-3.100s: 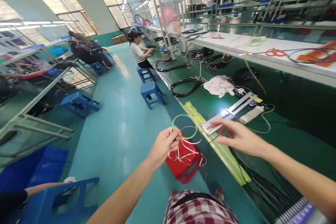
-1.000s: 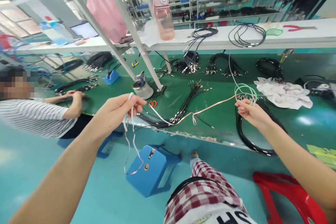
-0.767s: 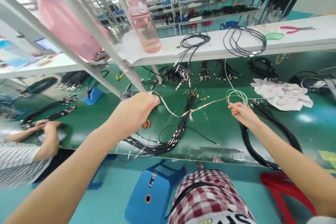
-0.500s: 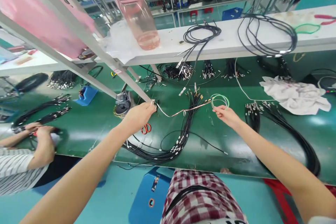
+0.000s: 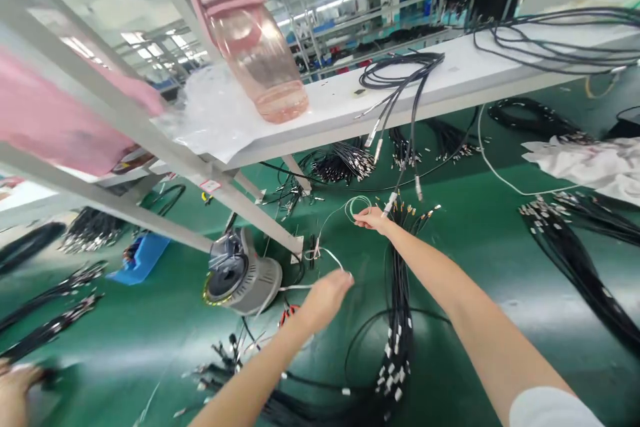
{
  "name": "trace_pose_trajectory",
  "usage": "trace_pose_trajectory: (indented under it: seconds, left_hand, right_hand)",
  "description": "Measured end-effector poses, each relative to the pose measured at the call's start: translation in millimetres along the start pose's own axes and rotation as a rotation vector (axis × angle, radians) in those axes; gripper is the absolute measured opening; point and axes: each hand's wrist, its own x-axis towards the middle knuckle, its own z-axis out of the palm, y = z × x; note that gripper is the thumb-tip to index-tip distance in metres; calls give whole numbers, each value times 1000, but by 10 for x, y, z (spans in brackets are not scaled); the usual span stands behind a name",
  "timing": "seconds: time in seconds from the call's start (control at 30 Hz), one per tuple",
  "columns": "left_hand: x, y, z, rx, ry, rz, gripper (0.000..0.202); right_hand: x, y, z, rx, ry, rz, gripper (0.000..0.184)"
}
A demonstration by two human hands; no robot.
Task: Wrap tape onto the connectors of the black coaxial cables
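Observation:
My right hand (image 5: 371,219) pinches a thin green wire (image 5: 359,200) bent into a small loop. From the loop a pale strand runs down to a white strip that curls near the foot of the rack post. The fingers of my left hand (image 5: 331,290) are closed on the end of this white strip (image 5: 330,253), low over the green bench top. Behind my left hand stands a grey round device (image 5: 257,280), with a pale band coming out towards the hand. Red-handled scissors (image 5: 289,313), partly hidden, lie by my left forearm. A bundle of black cables (image 5: 399,293) passes under my right forearm.
A slanting grey rack post (image 5: 250,207) meets the bench near my hands. On the white shelf (image 5: 335,110) stand a pink bottle (image 5: 265,47) and coiled black cables (image 5: 400,73). A blue bin (image 5: 145,259) sits left. Another person's hand (image 5: 15,380) shows lower left.
My right hand has moved left with the green loop, nearer the post. My left hand has come down and right, away from the post. The view has tilted and shifted closer.

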Motion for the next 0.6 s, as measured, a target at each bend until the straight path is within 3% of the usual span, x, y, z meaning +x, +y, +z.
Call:
trace_pose_trajectory:
  seconds: [0.17,0.23,0.3,0.4,0.47,0.53,0.57,0.6]
  left_hand:
    - [-429,-937,831,-94,-107,87,27]
    - [-583,-1214,1053,-114,-136,97,31]
    - [-701,-1389,1185,-128,-162,103,33]
    - [-820,-1467,1222,-130,-210,122,31]
    - [-897,-1438,1180,-124,-243,141,28]
    - [-1002,-1394,1137,-107,-279,170,26]
    - [-1068,-1379,1130,-85,-291,189,26]
    - [-1140,-1372,1139,-56,-296,208,26]
  right_hand:
    - [512,457,73,-109,166,-151,27]
    - [494,712,9,-136,192,-213,27]
    - [262,959,-71,-142,158,-242,28]
    - [-572,1340,-168,-116,-17,-193,30]
    - [-1402,1682,-140,-90,-191,-114,38]
    - [-2297,2160,24,-72,-385,-21,46]
    - [-2714,2442,155,-51,-559,48,48]
    - [-3089,2735,307,13,-891,191,46]
